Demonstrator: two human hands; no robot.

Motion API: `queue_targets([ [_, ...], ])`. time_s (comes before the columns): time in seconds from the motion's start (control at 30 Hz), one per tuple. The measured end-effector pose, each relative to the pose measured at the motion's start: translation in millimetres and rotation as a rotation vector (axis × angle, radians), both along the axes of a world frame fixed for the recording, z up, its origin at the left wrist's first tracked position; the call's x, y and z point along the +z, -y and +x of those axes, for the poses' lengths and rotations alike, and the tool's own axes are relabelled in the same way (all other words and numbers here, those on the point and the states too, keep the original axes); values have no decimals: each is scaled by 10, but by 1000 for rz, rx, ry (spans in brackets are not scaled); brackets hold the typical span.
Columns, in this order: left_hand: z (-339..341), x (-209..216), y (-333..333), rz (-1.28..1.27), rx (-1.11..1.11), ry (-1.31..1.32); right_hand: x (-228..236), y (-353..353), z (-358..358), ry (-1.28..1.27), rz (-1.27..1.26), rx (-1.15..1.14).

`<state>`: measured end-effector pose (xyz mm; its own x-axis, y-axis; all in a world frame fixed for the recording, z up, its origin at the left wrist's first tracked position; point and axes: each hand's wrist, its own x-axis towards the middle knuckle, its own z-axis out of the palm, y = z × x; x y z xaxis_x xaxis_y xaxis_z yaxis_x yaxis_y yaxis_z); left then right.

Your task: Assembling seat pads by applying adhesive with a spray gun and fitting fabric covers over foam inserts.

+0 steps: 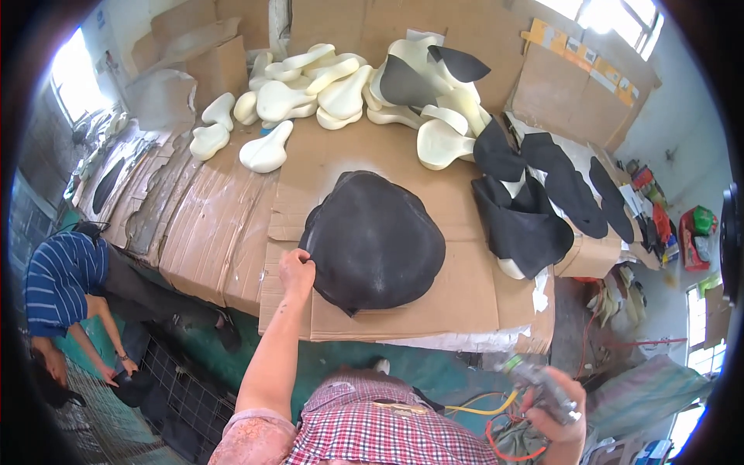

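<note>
1. The right hand (559, 415) grips a spray gun (545, 389) before the cardboard-covered table (471, 302).
2. The left hand (296, 273) pinches the black cover (378, 242), lying mid-table, at its left edge.
3. Cream foam pads (285, 101) pile behind.
4. Beyond: cardboard sheets (488, 54), a bright window (620, 22).

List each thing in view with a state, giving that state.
Large rounded black piece, lying on flat brown cardboard, top bulging
Left hand, fingers closed on that piece's left edge
Grey metal spray gun, held off the cardboard, blurred
Right hand, closed around that gun
Cream saddle-shaped foam pads, mostly heaped, a few apart
Black fabric pieces, some flat, some draped over pads
</note>
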<state>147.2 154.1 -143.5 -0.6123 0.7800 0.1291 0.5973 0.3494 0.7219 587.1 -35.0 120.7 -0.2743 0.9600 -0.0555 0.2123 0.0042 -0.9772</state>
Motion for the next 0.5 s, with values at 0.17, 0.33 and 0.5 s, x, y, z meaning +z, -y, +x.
queue_targets([
  [0.17, -66, 8, -51, 40, 6, 338, 24, 66, 78, -211, -71, -223],
  [0.33, 64, 69, -76, 6, 32, 654, -97, -92, -131, -268, -25, -164],
  [0.5, 150, 67, 27, 161, 283, 1231, -130, -200, -89, -260, 22, -282],
])
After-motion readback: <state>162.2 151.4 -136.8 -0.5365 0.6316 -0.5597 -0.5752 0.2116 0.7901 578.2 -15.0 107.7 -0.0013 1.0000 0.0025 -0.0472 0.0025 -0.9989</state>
